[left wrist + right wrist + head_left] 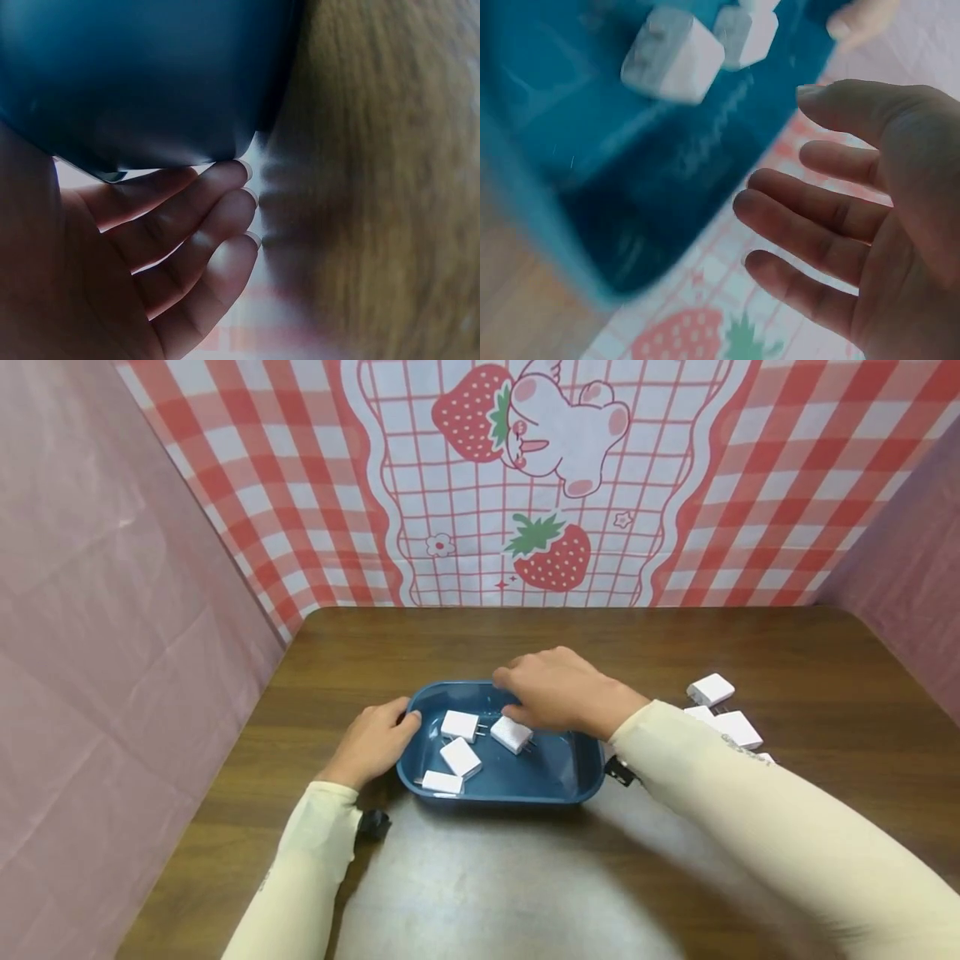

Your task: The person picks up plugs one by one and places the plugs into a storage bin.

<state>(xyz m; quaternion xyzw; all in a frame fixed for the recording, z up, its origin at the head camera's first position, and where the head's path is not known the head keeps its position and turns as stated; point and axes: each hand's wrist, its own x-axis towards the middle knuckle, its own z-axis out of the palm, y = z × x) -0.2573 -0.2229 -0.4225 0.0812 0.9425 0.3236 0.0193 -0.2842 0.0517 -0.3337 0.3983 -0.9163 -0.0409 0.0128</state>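
A blue rectangular tray [525, 799] sits on the table with several white charger plugs [460, 726] lying loose in it. My left hand [372, 742] grips the tray's left end, thumb over the rim. From the left wrist view, the fingers [202, 262] of that hand bend against the tray's outer wall. Over the tray's far side hovers my right hand [558, 689], just above one charger plug [512, 735]. The right wrist view shows its fingers [810, 225] spread apart and holding nothing, with a charger plug [676, 56] lying in the tray nearby.
More white charger plugs [737, 729] lie in a loose group on the wooden table [360, 643], right of the tray and partly behind my right sleeve. A red checked cloth [300, 485] with strawberries hangs behind the table. Pink fabric [112, 693] hangs at the left.
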